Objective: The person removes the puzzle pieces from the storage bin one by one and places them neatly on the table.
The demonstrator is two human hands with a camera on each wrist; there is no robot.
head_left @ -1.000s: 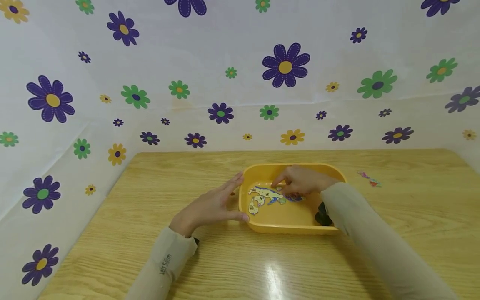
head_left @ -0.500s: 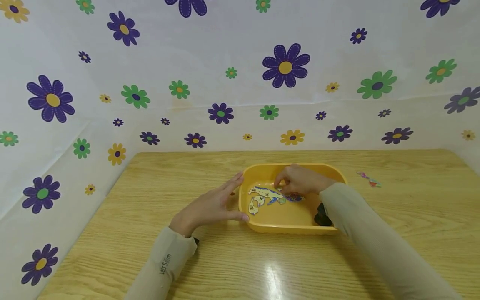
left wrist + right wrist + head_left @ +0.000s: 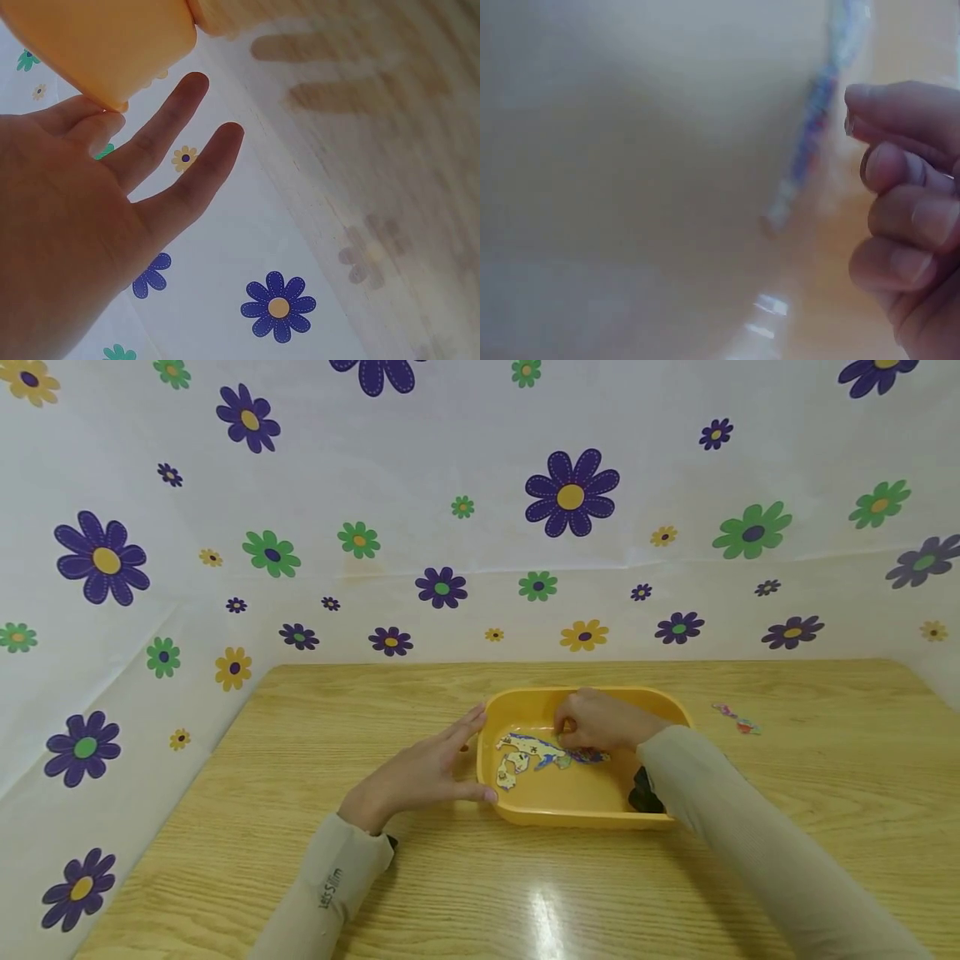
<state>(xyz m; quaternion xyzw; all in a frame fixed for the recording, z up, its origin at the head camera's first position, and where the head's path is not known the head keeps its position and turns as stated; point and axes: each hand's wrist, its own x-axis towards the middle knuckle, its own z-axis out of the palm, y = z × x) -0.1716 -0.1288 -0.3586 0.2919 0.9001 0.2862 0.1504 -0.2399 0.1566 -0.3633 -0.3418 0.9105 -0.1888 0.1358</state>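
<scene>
A yellow plastic tub (image 3: 577, 818) stands on the wooden table. My left hand (image 3: 420, 777) spreads its straight fingers and thumb across the tub's left end, fingertips at the rim. In the left wrist view two fingers stick out past the tub's corner. Inside the tub my right hand (image 3: 606, 720) pinches a small flat piece (image 3: 850, 124) between thumb and index finger, the other fingers curled. Flat printed jigsaw pieces (image 3: 534, 747), pale with blue edges, lie on the tub floor in an irregular, joined strip. The right hand partly covers the strip's right part.
Two small pink and red printed pieces (image 3: 745, 726) lie on the table (image 3: 810, 777) right of the tub. A black device (image 3: 645, 792) sits under the right wrist, inside the tub. Behind the table hangs a white flowered cloth (image 3: 480, 460).
My right index finger has drawn back toward the thumb and now pinches the small piece beside the strip. The left hand and the tub have stayed put.
</scene>
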